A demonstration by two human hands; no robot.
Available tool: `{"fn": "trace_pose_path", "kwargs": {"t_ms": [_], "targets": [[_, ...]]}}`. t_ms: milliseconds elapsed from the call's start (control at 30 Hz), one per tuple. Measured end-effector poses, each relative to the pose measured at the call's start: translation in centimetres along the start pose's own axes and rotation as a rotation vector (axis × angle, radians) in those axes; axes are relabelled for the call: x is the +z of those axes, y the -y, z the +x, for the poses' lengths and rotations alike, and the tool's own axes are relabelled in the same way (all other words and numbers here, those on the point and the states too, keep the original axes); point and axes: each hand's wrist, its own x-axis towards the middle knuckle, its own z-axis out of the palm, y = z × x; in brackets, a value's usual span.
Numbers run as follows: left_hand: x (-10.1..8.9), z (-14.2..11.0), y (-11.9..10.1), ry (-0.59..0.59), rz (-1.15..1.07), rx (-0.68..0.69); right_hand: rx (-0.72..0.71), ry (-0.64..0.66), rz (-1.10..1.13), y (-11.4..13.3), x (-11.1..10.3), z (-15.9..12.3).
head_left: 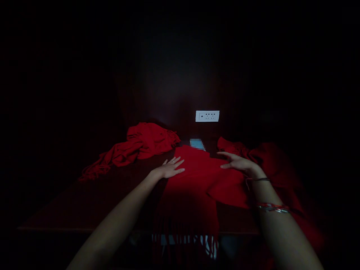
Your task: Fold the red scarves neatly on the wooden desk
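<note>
A red fringed scarf (191,191) lies spread over the dark table, its tassels hanging past the front edge. My left hand (170,168) rests flat on the scarf's left side, fingers spread, a ring on one finger. On the right, my right hand (237,163) is over the scarf's folded part, thumb and fingers apart; whether it touches the cloth I cannot tell. Bracelets circle my right wrist and forearm. Under my right arm, more red cloth spreads to the right, and where one piece ends is hard to see in the dark.
Another red fringed scarf (146,140) lies bunched at the back left of the table (84,210). Red cloth (278,165) is heaped at the right. A pale blurred rectangle (197,144) is behind the middle scarf. A white socket plate (207,116) is on the dark wall.
</note>
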Motion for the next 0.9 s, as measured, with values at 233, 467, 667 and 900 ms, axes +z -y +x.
{"fn": "trace_pose_path", "kwargs": {"t_ms": [233, 467, 667, 900], "targets": [[-0.6, -0.4, 0.0, -0.148, 0.070, 0.072, 0.109, -0.091, -0.458, -0.3, 1.3, 1.5], [0.5, 0.2, -2.0, -0.127, 0.072, 0.146, -0.165, -0.101, -0.734, 3.0, 6.0, 2.3], [0.9, 0.1, -1.9, -0.127, 0.074, 0.172, -0.024, 0.269, -0.650, 2.2, 7.1, 2.1], [0.1, -2.5, 0.0, -0.064, 0.076, 0.273, -0.121, 0.178, -0.645, 1.5, 6.0, -1.0]]}}
